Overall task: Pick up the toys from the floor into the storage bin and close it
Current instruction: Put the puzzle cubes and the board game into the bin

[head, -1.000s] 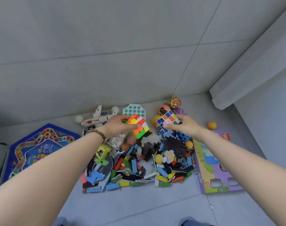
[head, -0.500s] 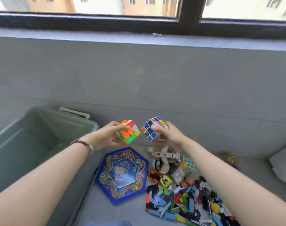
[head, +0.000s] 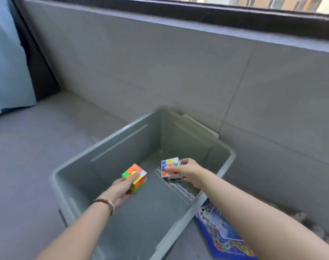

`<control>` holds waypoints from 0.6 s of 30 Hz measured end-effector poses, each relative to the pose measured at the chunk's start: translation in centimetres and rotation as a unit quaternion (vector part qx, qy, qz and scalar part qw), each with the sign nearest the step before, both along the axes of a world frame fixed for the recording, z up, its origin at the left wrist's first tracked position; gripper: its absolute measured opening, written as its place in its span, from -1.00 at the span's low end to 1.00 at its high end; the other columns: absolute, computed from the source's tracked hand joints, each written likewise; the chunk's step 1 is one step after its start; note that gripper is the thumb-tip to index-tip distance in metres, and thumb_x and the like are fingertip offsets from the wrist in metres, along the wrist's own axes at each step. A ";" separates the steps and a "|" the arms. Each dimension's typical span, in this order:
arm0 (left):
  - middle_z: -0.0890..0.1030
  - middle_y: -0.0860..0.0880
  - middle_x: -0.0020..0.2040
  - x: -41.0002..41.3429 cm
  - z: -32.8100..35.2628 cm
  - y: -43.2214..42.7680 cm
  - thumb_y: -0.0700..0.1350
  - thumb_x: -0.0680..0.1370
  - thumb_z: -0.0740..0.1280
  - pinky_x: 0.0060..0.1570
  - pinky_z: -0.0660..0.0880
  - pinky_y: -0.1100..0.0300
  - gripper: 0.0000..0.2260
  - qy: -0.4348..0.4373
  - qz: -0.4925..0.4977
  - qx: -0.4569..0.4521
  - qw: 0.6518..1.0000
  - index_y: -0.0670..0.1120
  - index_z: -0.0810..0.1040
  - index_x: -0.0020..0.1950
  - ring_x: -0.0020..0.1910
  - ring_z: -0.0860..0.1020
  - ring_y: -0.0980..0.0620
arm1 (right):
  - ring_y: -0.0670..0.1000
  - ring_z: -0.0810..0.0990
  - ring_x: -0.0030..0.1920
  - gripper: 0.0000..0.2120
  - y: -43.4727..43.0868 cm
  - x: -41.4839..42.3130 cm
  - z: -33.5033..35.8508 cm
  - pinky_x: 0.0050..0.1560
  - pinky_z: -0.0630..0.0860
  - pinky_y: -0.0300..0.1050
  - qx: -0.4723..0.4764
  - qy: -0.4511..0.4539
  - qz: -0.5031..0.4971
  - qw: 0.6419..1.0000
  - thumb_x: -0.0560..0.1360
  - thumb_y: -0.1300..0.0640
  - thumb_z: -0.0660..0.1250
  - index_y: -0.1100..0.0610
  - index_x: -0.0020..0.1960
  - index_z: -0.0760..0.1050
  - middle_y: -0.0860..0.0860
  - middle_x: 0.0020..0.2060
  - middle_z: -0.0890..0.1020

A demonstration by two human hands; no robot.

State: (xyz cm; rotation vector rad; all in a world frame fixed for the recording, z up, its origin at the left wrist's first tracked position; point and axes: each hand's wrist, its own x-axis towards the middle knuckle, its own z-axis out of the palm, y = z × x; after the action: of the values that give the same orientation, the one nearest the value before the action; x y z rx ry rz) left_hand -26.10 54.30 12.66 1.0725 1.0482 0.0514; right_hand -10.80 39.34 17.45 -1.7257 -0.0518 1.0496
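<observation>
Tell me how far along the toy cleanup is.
Barely started: the storage bin looks empty inside. In hand: the left hand holds an orange-and-green cube and the right hand a white-framed cube, both over the open bin. To do: the blue game board lies on the floor beside it; no lid is on.

Storage bin (head: 122,158): grey, open-topped, empty.
Orange cube (head: 136,177): held tilted over the bin.
White cube (head: 170,168): held alongside, apart.

Grey tiled wall (head: 178,76) spans the background. Above the wall: dark window frame (head: 197,14), buildings (head: 291,3) beyond the glass. At the wall's left end: pale blue curtain (head: 7,59) hanging to the grey floor (head: 28,147).
</observation>
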 end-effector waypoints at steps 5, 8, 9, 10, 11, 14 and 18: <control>0.63 -0.18 0.10 -1.3 -8.8 1.3 0.01 0.45 0.45 -0.43 0.56 0.22 -0.56 0.097 0.025 -0.017 0.995 -0.24 0.52 0.21 0.02 0.61 -0.06 | 0.27 0.54 0.03 -0.43 2.5 -0.2 -6.6 -0.25 0.61 0.06 -0.152 0.094 -0.008 0.984 0.45 0.28 0.39 0.18 0.38 0.24 0.22 0.13 0.48; 0.56 -0.20 0.20 -0.5 -11.4 1.0 -0.04 0.55 0.32 -0.25 0.56 0.18 -0.58 0.112 0.012 0.013 0.994 -0.28 0.43 0.30 0.00 0.54 -0.08 | 0.13 0.40 0.33 -0.33 2.2 0.6 -8.8 0.17 0.43 -0.11 -0.265 -0.092 0.097 0.955 0.53 0.11 0.30 0.17 0.52 0.05 0.13 0.42 0.30; 0.52 -0.20 0.26 -0.4 -12.0 1.1 -0.02 0.58 0.27 -0.14 0.51 0.14 -0.57 0.146 0.001 0.042 0.988 -0.27 0.39 0.35 0.04 0.52 -0.10 | 0.13 0.31 0.40 -0.35 2.1 0.9 -9.2 0.28 0.35 -0.11 -0.303 -0.131 0.131 0.935 0.56 0.09 0.25 0.17 0.53 0.00 0.12 0.48 0.21; 0.47 -0.20 0.31 -0.4 -12.4 1.1 -0.01 0.60 0.23 -0.06 0.46 0.11 -0.55 0.186 -0.016 0.077 0.979 -0.27 0.34 0.38 0.11 0.49 -0.12 | 0.14 0.24 0.45 -0.36 2.0 1.1 -9.4 0.36 0.29 -0.10 -0.336 -0.174 0.167 0.911 0.57 0.07 0.21 0.18 0.53 -0.02 0.11 0.50 0.12; 0.44 -0.20 0.34 -0.6 -12.6 1.1 -0.01 0.61 0.21 0.02 0.43 0.10 -0.54 0.218 -0.036 0.104 0.970 -0.27 0.32 0.40 0.19 0.47 -0.15 | 0.15 0.19 0.47 -0.37 1.7 1.2 -9.3 0.40 0.25 -0.08 -0.362 -0.204 0.205 0.886 0.57 0.06 0.20 0.18 0.52 0.00 0.11 0.52 0.07; 0.48 -0.21 0.31 -1.1 -12.8 1.0 0.00 0.60 0.21 0.24 0.42 0.03 -0.58 0.240 -0.061 0.140 0.959 -0.28 0.44 0.32 0.27 0.45 -0.19 | 0.12 0.17 0.48 -0.41 0.6 1.4 -7.5 0.43 0.21 -0.03 -0.353 -0.290 0.310 0.834 0.56 0.06 0.22 0.13 0.51 0.08 0.05 0.53 0.03; 0.50 -0.17 0.31 0.4 -8.5 -0.1 0.03 0.59 0.22 0.28 0.37 0.09 -0.58 0.183 -0.071 0.220 0.955 -0.24 0.46 0.32 0.29 0.46 -0.13 | 0.06 0.03 0.53 -0.46 -2.3 2.6 -2.8 0.50 -0.03 0.03 -0.339 -0.473 0.423 0.695 0.56 -0.01 0.20 0.04 0.50 0.15 0.01 0.54 0.01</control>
State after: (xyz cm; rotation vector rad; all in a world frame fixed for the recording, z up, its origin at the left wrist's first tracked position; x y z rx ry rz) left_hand -25.70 54.18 4.14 1.6038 1.3247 -0.0337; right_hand -8.22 37.06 14.62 -2.9050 -1.3947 0.6431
